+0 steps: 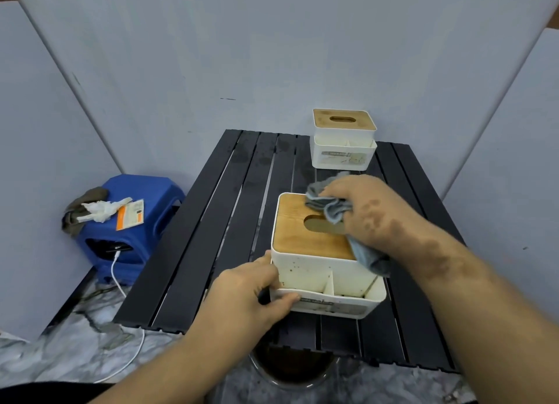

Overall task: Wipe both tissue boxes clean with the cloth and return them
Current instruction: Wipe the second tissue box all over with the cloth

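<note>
Two tissue boxes stand on the black slatted counter. Left hand grips the near tissue box; right hand presses the grey cloth, fingers curled, on its wooden lid. The far tissue box stands behind.

Near tissue box sits mid slatted black table. L hand grips its left side, thumb on front tray. R hand presses grey cloth onto wooden lid, over the slot. 2nd tissue box at far edge, well apart. Blue stool on left.
</note>
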### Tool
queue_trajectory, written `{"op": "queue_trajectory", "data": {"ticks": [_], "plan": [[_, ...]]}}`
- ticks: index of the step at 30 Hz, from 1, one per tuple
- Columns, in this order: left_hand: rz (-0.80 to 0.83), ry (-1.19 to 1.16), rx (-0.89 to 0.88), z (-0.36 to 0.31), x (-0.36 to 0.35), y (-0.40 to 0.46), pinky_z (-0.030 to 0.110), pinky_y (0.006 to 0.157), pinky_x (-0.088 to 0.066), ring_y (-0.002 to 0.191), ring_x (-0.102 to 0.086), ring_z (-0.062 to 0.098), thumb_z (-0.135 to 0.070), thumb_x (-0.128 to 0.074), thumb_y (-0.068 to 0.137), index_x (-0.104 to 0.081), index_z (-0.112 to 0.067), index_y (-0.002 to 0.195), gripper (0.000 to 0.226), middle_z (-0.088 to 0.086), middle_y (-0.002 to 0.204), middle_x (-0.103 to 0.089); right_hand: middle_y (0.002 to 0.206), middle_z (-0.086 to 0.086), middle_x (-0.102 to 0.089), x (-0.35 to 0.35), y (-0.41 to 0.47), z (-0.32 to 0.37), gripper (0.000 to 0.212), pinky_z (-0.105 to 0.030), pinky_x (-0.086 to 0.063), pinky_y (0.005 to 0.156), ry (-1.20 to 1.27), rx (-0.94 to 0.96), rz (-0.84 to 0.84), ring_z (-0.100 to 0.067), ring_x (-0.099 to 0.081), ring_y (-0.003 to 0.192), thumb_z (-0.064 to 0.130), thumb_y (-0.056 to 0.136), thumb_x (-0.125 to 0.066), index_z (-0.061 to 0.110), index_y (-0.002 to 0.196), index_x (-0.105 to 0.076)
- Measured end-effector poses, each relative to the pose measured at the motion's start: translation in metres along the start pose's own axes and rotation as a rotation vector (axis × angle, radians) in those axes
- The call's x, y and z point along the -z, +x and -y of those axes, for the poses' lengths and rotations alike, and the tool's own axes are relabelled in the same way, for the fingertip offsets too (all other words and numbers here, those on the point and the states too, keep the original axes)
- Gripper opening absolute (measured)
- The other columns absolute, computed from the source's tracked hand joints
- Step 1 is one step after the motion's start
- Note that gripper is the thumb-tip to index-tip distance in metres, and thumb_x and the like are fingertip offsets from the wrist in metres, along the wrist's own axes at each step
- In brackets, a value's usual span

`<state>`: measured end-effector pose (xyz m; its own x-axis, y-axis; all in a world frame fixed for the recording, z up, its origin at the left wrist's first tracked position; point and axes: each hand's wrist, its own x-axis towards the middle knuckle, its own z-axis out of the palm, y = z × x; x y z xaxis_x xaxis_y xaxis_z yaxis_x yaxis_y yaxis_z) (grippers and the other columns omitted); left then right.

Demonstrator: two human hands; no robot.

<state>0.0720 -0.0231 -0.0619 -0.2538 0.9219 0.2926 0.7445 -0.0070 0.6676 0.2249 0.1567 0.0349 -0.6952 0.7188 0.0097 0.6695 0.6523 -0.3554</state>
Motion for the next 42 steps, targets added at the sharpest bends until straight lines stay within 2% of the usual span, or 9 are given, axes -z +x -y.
{"op": "queue_trajectory", "data": {"ticks": [3,5,9,15,21,26,28,35,42], "plan": [[0.019,-0.010,0.016,0.000,0.001,0.000,0.029,0.075,-0.058,0.101,-0.067,0.000,-0.038,-0.083,0.079,-0.055,-0.024,0.069,0.033,-0.014,0.088,-0.071,0.112,0.007,-0.062,0.016,-0.020,-0.025,0.038,-0.027,-0.045,0.098,0.021,-0.016,0.020,-0.015,-0.056,0.104,0.000,0.082,-0.063,0.026,0.109,-0.073],[0.027,-0.001,0.028,-0.001,0.001,0.000,0.031,0.074,-0.058,0.097,-0.066,0.001,-0.039,-0.082,0.080,-0.056,-0.024,0.070,0.032,-0.014,0.084,-0.069,0.114,0.007,-0.062,0.020,-0.036,-0.034,0.045,-0.015,-0.040,0.096,0.040,0.033,-0.004,-0.010,-0.054,0.105,-0.008,0.077,-0.061,0.021,0.109,-0.075],[0.024,0.013,0.041,-0.004,0.002,-0.001,0.034,0.070,-0.058,0.088,-0.067,0.005,-0.038,-0.082,0.080,-0.056,-0.022,0.070,0.033,-0.015,0.084,-0.068,0.105,0.013,-0.065,0.010,-0.062,-0.047,0.049,-0.031,-0.046,0.097,0.032,0.156,-0.030,-0.012,-0.057,0.103,-0.010,0.067,-0.064,0.025,0.098,-0.078],[0.052,0.005,0.045,-0.002,0.004,0.001,0.021,0.069,-0.058,0.090,-0.069,-0.001,-0.041,-0.082,0.079,-0.054,-0.028,0.068,0.033,-0.017,0.087,-0.071,0.102,0.023,-0.063,0.000,-0.090,-0.051,0.057,-0.034,-0.049,0.085,0.053,0.260,-0.082,-0.015,-0.054,0.099,0.004,0.057,-0.048,0.033,0.098,-0.075],[0.034,-0.040,0.004,0.000,0.001,0.001,0.028,0.070,-0.061,0.084,-0.071,0.001,-0.039,-0.085,0.078,-0.066,-0.022,0.074,0.026,-0.018,0.080,-0.072,0.101,0.015,-0.065,-0.022,-0.071,-0.010,0.045,-0.033,-0.044,0.088,0.018,0.352,-0.082,-0.018,-0.048,0.097,0.013,0.068,-0.044,0.024,0.100,-0.074],[0.019,-0.124,-0.026,0.000,-0.001,0.000,0.036,0.072,-0.061,0.078,-0.073,0.010,-0.044,-0.082,0.079,-0.072,-0.014,0.082,0.032,-0.011,0.076,-0.073,0.111,0.006,-0.063,-0.037,-0.055,0.025,0.042,-0.035,-0.041,0.090,-0.028,0.389,-0.069,-0.021,-0.044,0.097,0.006,0.071,-0.052,0.017,0.108,-0.069],[0.011,-0.146,-0.011,-0.002,-0.002,-0.002,0.037,0.073,-0.062,0.078,-0.073,0.013,-0.033,-0.086,0.080,-0.072,-0.012,0.081,0.025,-0.009,0.076,-0.073,0.112,0.006,-0.062,-0.038,-0.056,0.024,0.046,-0.037,-0.043,0.090,-0.002,0.403,-0.071,-0.022,-0.045,0.098,0.006,0.069,-0.050,0.018,0.109,-0.069],[0.005,-0.145,0.051,-0.003,-0.002,-0.004,0.032,0.072,-0.062,0.083,-0.073,0.003,-0.026,-0.087,0.079,-0.067,-0.016,0.073,0.023,-0.021,0.086,-0.073,0.121,0.014,-0.055,-0.027,-0.081,-0.030,0.062,-0.033,-0.041,0.102,-0.011,0.370,-0.071,-0.018,-0.045,0.110,0.003,0.066,-0.050,0.024,0.122,-0.066],[0.009,-0.174,0.058,-0.003,-0.003,-0.007,0.021,0.073,-0.062,0.091,-0.073,-0.002,-0.022,-0.086,0.081,-0.070,-0.015,0.077,0.018,-0.026,0.095,-0.074,0.122,0.016,-0.053,-0.015,-0.107,-0.075,0.069,-0.017,-0.032,0.100,0.018,0.280,-0.114,-0.016,-0.049,0.114,-0.011,0.060,-0.060,0.026,0.118,-0.069]]}}
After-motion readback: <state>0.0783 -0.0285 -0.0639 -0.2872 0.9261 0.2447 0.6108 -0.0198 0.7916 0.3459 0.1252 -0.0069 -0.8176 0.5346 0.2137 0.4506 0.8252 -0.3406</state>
